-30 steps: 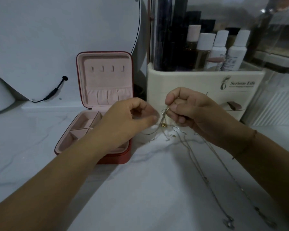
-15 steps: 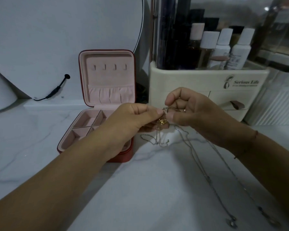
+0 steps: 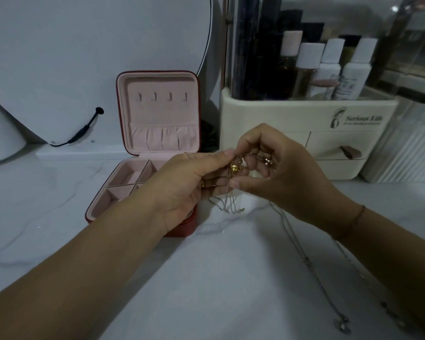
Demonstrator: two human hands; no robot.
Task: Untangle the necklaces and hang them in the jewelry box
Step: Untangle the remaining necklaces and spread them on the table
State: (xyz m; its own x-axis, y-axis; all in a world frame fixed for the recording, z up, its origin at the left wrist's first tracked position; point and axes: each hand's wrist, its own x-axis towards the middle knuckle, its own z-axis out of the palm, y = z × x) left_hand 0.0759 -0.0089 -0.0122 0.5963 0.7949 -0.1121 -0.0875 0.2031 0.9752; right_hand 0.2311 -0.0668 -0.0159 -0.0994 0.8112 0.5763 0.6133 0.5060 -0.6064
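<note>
A tangle of thin necklaces (image 3: 233,169) with a small gold bead hangs between my two hands above the marble top. My left hand (image 3: 192,177) pinches the chains from the left with thumb and forefinger. My right hand (image 3: 272,168) curls its fingers round the knot from the right. Loose loops (image 3: 227,204) droop onto the counter below. Long silver chains (image 3: 304,256) trail toward the lower right and end in pendants (image 3: 341,323). The red jewelry box (image 3: 157,114) stands open at left, pink inside, with several bare hooks (image 3: 162,96) in its lid.
A cream cosmetics organizer (image 3: 304,114) with bottles (image 3: 329,67) and drawers stands right behind my hands. A round mirror (image 3: 84,57) with a black cable (image 3: 84,130) leans at back left. A ribbed clear container (image 3: 412,153) sits at far right.
My hands have closed in on each other over the knot, and my left hand has turned palm-up to pinch the chains. The loose loops shifted a little on the counter.
</note>
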